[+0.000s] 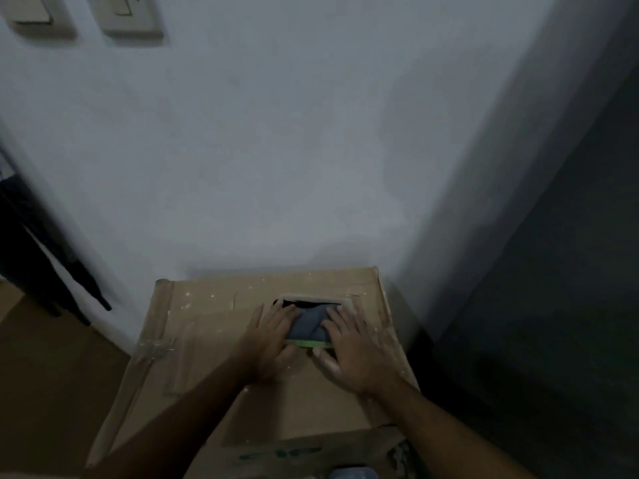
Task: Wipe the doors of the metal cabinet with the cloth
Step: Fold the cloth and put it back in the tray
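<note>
A folded grey-blue cloth (308, 324) with a green edge lies on top of a cardboard box (207, 326), just in front of a dark cut-out hole in the lid. My left hand (271, 335) rests flat on the cloth's left side, fingers spread. My right hand (352, 347) presses flat on its right side. Both palms face down; neither hand lifts the cloth. A dark tall surface at the right (560, 271) may be the metal cabinet, but I cannot tell in this dim light.
A pale wall (276, 150) stands right behind the box, with two switch plates (128, 15) at the upper left. A dark object leans against the wall at the left (38, 257). Brown floor shows at the lower left.
</note>
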{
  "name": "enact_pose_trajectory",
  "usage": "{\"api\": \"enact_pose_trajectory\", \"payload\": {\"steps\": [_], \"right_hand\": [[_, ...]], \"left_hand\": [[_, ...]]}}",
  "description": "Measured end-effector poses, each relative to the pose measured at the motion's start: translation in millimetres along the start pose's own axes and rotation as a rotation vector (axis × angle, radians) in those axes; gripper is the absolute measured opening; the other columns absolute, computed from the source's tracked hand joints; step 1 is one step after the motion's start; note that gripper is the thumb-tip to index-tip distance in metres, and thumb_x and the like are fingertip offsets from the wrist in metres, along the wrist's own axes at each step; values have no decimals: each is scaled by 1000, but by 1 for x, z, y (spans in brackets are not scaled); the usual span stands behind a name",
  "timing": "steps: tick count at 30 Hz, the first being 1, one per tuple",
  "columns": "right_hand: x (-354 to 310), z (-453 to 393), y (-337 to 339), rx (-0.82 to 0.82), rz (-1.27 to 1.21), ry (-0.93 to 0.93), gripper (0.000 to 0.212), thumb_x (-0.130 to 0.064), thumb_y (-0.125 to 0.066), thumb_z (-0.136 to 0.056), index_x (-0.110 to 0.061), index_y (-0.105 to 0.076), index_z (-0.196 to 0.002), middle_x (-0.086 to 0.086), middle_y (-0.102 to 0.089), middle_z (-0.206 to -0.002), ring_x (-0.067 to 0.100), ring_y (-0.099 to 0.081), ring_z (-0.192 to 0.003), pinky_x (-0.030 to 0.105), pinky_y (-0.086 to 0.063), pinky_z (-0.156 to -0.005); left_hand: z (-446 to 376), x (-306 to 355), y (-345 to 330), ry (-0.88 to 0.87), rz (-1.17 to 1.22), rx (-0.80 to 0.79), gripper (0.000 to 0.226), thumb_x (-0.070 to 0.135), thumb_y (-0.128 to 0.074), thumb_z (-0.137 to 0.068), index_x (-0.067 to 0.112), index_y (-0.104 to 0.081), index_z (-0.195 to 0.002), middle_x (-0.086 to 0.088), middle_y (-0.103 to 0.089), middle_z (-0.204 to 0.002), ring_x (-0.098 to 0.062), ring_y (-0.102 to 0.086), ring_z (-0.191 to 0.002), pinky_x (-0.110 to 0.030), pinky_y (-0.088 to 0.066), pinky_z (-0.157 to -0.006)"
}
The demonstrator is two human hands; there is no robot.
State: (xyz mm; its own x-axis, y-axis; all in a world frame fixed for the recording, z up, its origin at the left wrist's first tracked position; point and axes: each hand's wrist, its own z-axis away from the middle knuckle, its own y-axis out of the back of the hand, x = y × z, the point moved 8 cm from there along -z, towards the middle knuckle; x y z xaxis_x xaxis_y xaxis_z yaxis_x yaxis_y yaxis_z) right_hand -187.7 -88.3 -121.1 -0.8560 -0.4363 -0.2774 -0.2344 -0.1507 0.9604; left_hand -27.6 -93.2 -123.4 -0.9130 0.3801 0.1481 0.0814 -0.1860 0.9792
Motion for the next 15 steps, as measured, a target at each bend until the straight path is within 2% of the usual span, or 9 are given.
{"api": "enact_pose_trajectory", "payload": {"steps": [1, 3, 7, 11, 15], "right_hand": [[1, 2, -6, -14, 17, -14, 74, -66, -22, -95, -20, -31, -153, 1, -13, -165, 20, -4, -153, 42, 4, -124], [2, 4, -12, -34, 38, -37, 80, -72, -17, -93, -21, -25, -155, 0, -5, -166, 18, 3, -153, 45, 3, -124], [1, 0, -4, -54, 62, -40, 85, -74, -14, -92, -19, -24, -155, 4, -7, -166, 21, 1, -153, 48, 2, -124], [-5, -1, 13, -40, 142, -7, 86, -74, -10, -89, -17, -32, -150, 8, -19, -164, 25, -10, -152, 49, -1, -124], [-5, -6, 37, -29, 135, -50, 76, -68, -21, -97, -17, -28, -152, 8, -18, -164, 26, -13, -151, 46, -2, -123]], "left_hand": [[2, -1, -5, -12, -22, 2, 77, 56, -17, -97, 14, -13, -161, -9, -6, -169, -30, -1, -156, -49, 14, -121], [3, 2, -10, -31, -37, 19, 86, 64, -9, -92, 12, -12, -160, -11, -4, -167, -36, 0, -155, -53, 15, -119], [-3, -3, -12, 15, -130, -34, 95, 71, 4, -85, 14, 0, -161, -8, 8, -168, -29, 10, -156, -46, 20, -119], [-3, 0, 1, 27, -85, -24, 82, 63, -22, -101, 13, 1, -161, -6, 5, -170, -23, 8, -156, -41, 12, -124], [0, 8, 38, -16, -28, 55, 82, 63, -25, -102, 13, -1, -161, -7, 2, -170, -22, 4, -157, -37, 8, -125]]}}
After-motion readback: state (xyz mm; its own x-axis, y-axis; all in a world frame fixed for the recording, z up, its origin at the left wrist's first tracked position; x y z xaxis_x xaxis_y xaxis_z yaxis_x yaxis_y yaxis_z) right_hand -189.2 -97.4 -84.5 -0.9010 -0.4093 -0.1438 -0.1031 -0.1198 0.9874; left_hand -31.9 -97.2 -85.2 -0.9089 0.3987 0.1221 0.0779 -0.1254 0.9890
